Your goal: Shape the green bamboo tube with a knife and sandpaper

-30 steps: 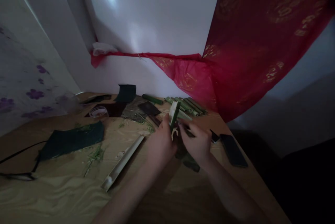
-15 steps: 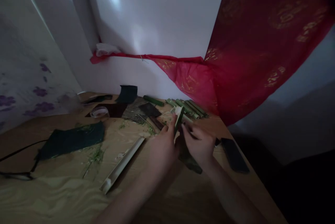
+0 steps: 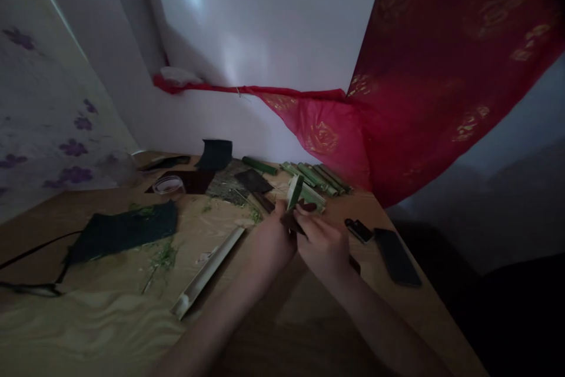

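Bamboo strip (image 3: 295, 192) stands gripped in my left hand (image 3: 271, 242), my right hand (image 3: 320, 244) just closed in narrow beside a dark leaf (image 3: 291, 223), its hold unclear

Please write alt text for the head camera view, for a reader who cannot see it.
The left hand and right hand hold a short green bamboo piece above a wooden table, near a row of bamboo sections and a long split bamboo strip, under a red cloth.

A wooden table (image 3: 66, 312) bears bamboo segments (image 3: 315, 179), split bamboo (image 3: 207, 273), a phone (image 3: 396, 257).
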Motion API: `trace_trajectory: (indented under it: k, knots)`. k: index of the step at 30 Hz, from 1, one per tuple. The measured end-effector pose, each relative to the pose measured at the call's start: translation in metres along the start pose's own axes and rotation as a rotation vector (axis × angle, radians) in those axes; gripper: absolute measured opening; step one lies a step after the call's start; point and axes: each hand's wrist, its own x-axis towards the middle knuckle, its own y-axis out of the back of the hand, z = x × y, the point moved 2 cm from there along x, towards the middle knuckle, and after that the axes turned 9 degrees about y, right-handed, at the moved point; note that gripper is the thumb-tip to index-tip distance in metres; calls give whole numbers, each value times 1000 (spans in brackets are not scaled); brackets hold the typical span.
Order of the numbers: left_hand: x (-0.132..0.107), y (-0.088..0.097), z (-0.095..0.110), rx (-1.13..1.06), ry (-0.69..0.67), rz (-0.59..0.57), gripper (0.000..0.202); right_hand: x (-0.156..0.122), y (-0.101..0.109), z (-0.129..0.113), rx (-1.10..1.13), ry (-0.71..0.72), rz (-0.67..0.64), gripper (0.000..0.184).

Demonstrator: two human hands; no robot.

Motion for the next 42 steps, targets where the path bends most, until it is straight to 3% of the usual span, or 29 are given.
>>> trace_trajectory:
  k: [3,7,13,17,20,25,27,32,38,42]
  knots:
    - [2,-3,-3,-14,-11,-14,27,0,-6,7,-83,-38,-28,24]
    - [-2,-1,-2,26,7,47,38,5,-2,17,-24,-96,94,16]
    - [7,7,-10,61,20,-13,28,-1,-15,-8,12,38,12,25]
    - [2,3,-4,204,60,34,52,1,-15,12,-47,-97,63,18]
    - [-2,-4,0,265,82,25,65,2,-10,20,-118,-98,87,17]
    - [4,-8,-11,350,40,31,59,-5,-17,-3,-168,46,-42,23]
    - [5,-10,-14,379,18,28,57,-5,-20,-3,-160,30,-59,23]
    - [1,-10,-9,438,37,70,67,-1,-16,15,-138,-58,36,21]
    - [4,-7,-11,395,30,94,61,-5,-20,9,-41,-23,1,20]
    - [4,-9,-10,440,57,84,71,-1,-16,18,-66,-88,100,20]
